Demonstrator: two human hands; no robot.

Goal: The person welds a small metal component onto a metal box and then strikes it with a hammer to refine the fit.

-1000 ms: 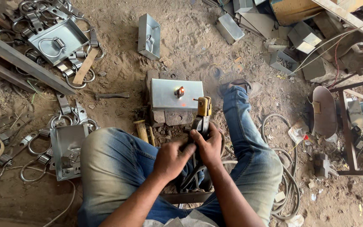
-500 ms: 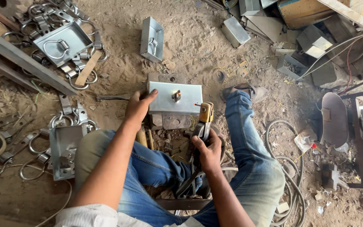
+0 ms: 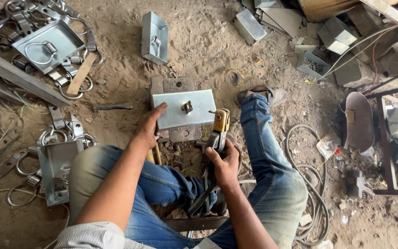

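Left hand (image 3: 149,127) reaches forward, fingers spread flat; right hand (image 3: 223,162) is drawn close, fingers curled tight.

Left hand (image 3: 149,127) off the welding tool (image 3: 219,131), now on the metal plate's (image 3: 184,108) left edge

Grey metal plate (image 3: 185,108), yellow-headed tool (image 3: 221,121), blue jeans (image 3: 272,184)

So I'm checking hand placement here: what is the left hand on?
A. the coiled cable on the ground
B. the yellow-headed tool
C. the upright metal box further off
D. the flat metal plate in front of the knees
D: the left hand rests on the near left edge of the plate, while the right hand grips the yellow-headed tool.
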